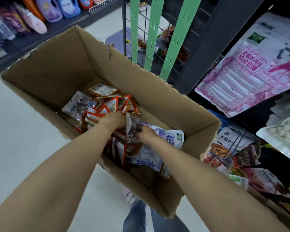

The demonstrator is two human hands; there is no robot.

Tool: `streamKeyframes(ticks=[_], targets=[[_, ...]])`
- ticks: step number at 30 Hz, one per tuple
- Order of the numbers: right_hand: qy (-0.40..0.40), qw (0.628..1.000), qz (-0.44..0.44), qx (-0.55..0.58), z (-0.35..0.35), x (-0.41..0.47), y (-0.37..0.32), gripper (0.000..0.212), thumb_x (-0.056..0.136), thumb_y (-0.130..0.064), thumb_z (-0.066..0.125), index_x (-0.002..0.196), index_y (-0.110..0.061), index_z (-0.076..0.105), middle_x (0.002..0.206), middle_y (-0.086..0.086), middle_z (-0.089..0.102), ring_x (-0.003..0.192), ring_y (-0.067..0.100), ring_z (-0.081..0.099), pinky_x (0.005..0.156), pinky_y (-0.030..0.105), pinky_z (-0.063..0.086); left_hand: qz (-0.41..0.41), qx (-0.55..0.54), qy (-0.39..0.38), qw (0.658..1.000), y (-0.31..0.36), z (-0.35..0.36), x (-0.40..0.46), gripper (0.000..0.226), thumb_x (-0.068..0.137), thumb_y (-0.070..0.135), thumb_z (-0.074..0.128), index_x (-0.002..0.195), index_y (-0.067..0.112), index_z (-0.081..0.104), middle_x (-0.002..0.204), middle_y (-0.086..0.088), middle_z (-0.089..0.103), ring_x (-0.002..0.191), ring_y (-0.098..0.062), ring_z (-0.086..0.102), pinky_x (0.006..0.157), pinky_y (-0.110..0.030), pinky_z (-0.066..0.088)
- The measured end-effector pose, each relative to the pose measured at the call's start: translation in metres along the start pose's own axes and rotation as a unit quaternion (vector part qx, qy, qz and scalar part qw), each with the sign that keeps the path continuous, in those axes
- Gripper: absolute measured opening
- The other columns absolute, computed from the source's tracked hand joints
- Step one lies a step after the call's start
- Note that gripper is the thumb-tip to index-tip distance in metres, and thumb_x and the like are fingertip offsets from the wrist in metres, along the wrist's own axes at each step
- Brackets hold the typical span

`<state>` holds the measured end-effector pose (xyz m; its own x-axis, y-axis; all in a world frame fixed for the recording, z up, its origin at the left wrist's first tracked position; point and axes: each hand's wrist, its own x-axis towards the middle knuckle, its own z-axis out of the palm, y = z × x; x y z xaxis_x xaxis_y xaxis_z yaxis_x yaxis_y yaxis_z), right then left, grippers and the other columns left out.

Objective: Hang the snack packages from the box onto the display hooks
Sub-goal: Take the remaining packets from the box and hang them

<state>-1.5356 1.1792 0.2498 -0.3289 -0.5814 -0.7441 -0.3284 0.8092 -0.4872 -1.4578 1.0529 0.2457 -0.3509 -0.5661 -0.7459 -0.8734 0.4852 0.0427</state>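
Cardboard box [57, 67] open-topped on the floor [15, 131], torn rim, fills mid-frame. Dark display rack [206, 39] on the rt w/ green hanging strips [151, 39] behind the box's far corner. Big pink/white snack bag [251, 71] hangs on the rack, more bags [228, 144] lower down beside the box's rt wall. Detergent bottles [57, 9] on shelf top-left, well apart. Snack packages [105, 101] piled in the box bottom: orange-edged small packs, a blue/white bag [167, 134] near the rt wall. Both arms reach down into the box. Left hand [114, 119] sits on the orange packs, fingers curled into the pile; what exactly it grips, can't tell. Right hand [146, 133] pinches a dark-print package [134, 126], held upright btw the two hands, over the blue/white bag.
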Motion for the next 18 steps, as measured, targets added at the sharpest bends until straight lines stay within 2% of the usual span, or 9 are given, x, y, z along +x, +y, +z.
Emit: streamKeyframes(ticks=[2,3,6,9,11,12,14,16,18], targets=[[0.014,1.000,0.001,-0.023,0.004,0.005,0.006,0.033,0.096,-0.022,0.048,0.123,-0.005,0.053,0.126,0.020,0.056,0.110,0.035,0.055,0.083,0.035,0.044,0.007,-0.038,-0.025,0.999,0.000,0.002,-0.002,0.042,0.097,0.027,0.042,0.135,0.009,0.042,0.137,-0.012,0.049,0.123,-0.034,0.050,0.101,-0.042,0.043],[0.028,0.999,0.004,-0.038,0.001,0.007,0.012,0.039,0.095,-0.021,0.051,0.131,-0.005,0.046,0.133,0.021,0.049,0.116,0.037,0.051,0.088,0.037,0.044,0.006,-0.038,-0.027,0.999,0.003,0.002,-0.010,0.044,0.098,0.028,0.039,0.138,0.011,0.038,0.139,-0.014,0.047,0.124,-0.035,0.048,0.103,-0.044,0.041],[0.046,0.995,0.029,-0.089,-0.014,0.009,0.029,0.076,0.089,-0.022,0.064,0.149,-0.012,0.017,0.151,0.018,0.018,0.137,0.037,0.030,0.107,0.041,0.033,0.003,-0.066,-0.044,0.997,0.009,0.002,-0.022,0.058,0.096,0.047,0.028,0.145,0.015,0.028,0.147,-0.012,0.038,0.133,-0.037,0.035,0.112,-0.052,0.023],[0.010,0.990,0.059,-0.131,-0.025,0.014,0.037,0.093,0.085,-0.037,0.067,0.151,-0.014,0.006,0.157,0.014,0.003,0.144,0.034,0.013,0.113,0.043,0.023,-0.022,-0.133,-0.045,0.990,0.011,0.001,-0.024,0.103,0.072,0.083,0.002,0.144,0.017,0.035,0.150,-0.012,0.033,0.138,-0.035,0.027,0.114,-0.056,0.010],[-0.006,0.978,0.090,-0.188,-0.028,0.016,0.039,0.099,0.082,-0.053,0.064,0.151,-0.014,0.004,0.155,0.014,0.007,0.143,0.033,0.011,0.112,0.042,0.024,-0.002,-0.147,-0.047,0.988,0.012,0.003,-0.026,0.121,0.056,0.096,0.003,0.146,0.020,0.029,0.153,-0.013,0.028,0.140,-0.036,0.023,0.113,-0.057,0.011],[-0.004,0.969,0.099,-0.225,-0.031,0.017,0.038,0.103,0.079,-0.061,0.063,0.151,-0.014,0.007,0.153,0.014,0.011,0.141,0.032,0.012,0.111,0.041,0.025,0.002,-0.135,-0.055,0.989,0.011,0.006,-0.022,0.122,0.054,0.098,0.008,0.148,0.021,0.025,0.153,-0.013,0.027,0.140,-0.036,0.023,0.113,-0.058,0.013],[-0.002,0.957,0.108,-0.269,-0.037,0.019,0.037,0.111,0.072,-0.070,0.062,0.151,-0.012,0.011,0.150,0.013,0.016,0.138,0.031,0.015,0.110,0.040,0.026,-0.011,-0.083,-0.061,0.995,0.008,0.009,-0.018,0.112,0.063,0.092,0.024,0.150,0.021,0.017,0.153,-0.012,0.028,0.139,-0.036,0.026,0.113,-0.057,0.017],[-0.011,0.952,0.122,-0.279,-0.041,0.026,0.039,0.115,0.069,-0.071,0.065,0.151,-0.011,0.010,0.149,0.013,0.019,0.135,0.032,0.018,0.110,0.040,0.026,-0.017,-0.072,-0.047,0.996,0.006,0.013,-0.014,0.094,0.077,0.076,0.041,0.149,0.020,0.018,0.150,-0.013,0.033,0.137,-0.036,0.032,0.112,-0.056,0.021],[-0.025,0.945,0.155,-0.287,-0.039,0.031,0.044,0.123,0.064,-0.069,0.071,0.151,-0.011,0.007,0.150,0.013,0.014,0.136,0.033,0.015,0.113,0.043,0.023,-0.008,-0.078,-0.036,0.996,0.005,0.014,-0.013,0.081,0.083,0.064,0.049,0.147,0.021,0.025,0.146,-0.013,0.039,0.133,-0.035,0.036,0.111,-0.056,0.024]])
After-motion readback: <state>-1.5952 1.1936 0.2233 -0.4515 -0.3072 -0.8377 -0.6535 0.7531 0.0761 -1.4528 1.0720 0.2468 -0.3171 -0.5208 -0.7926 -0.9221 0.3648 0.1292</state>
